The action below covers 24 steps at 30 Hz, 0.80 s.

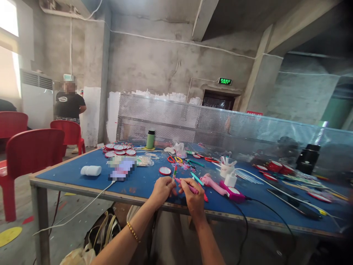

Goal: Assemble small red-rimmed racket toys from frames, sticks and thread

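My left hand (pixel 162 189) is closed, with a thin strip (pixel 174 173) coloured red, green and white standing up from its fingertips. In my right hand (pixel 195 198) is a pink pen (pixel 193 189), its tip pointing left at the strip. Whether the tip touches the strip I cannot tell. Just beyond my left hand lies a round white disc (pixel 165 171) with a red rim. A teal pen-like piece (pixel 197 179) and a pink handled tool (pixel 216 186) are to the right of my right hand.
Left on the blue table (pixel 68 176) are a white bottle (pixel 91 170), a phone (pixel 124 170) and stacked red-rimmed discs (pixel 119 148). Scissors (pixel 175 159) and scraps lie mid-table. A pen cup (pixel 227 168), cables and a dark phone (pixel 293 203) are right. A person (pixel 70 101) stands far left.
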Tool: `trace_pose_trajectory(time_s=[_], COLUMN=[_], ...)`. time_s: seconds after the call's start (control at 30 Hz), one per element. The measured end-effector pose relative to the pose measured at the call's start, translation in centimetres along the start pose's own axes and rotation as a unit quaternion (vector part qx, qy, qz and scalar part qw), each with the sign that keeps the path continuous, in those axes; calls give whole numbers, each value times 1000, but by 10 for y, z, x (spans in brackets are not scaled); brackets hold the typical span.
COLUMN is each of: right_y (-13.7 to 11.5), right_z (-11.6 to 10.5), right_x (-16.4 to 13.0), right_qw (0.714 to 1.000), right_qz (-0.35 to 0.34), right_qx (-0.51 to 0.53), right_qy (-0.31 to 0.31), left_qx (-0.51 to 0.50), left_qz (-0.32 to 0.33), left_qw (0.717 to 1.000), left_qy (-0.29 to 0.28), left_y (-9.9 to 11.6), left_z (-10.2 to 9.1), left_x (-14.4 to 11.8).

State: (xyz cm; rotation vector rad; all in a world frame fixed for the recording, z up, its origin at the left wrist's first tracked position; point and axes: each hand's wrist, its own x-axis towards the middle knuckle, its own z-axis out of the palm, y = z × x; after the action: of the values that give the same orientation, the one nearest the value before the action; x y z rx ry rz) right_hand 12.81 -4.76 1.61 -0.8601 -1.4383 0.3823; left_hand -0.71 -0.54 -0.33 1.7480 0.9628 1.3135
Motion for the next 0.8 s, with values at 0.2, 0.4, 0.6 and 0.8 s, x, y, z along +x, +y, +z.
trace_pose_trajectory(time_s=[0.2, 0.4, 0.6, 0.8], right_y=[1, 5, 6, 8], right_z=[1, 0, 0, 1], right_x=[1, 1, 0, 1], right_qw=[1000, 1000, 1000, 1000], right_qz=[-4, -2, -8, -19], right_qx=[-1, -1, -1, -3], right_qy=[14, 17, 13, 18], left_qx=[3, -7, -8, -16], left_qz=[2, -4, -7, -1], left_qw=[1000, 1000, 1000, 1000], left_qy=[0, -2, 0, 0], left_y=[1, -1, -1, -1], left_z=[-1, 0, 1, 1], left_x=[-1, 1, 2, 1])
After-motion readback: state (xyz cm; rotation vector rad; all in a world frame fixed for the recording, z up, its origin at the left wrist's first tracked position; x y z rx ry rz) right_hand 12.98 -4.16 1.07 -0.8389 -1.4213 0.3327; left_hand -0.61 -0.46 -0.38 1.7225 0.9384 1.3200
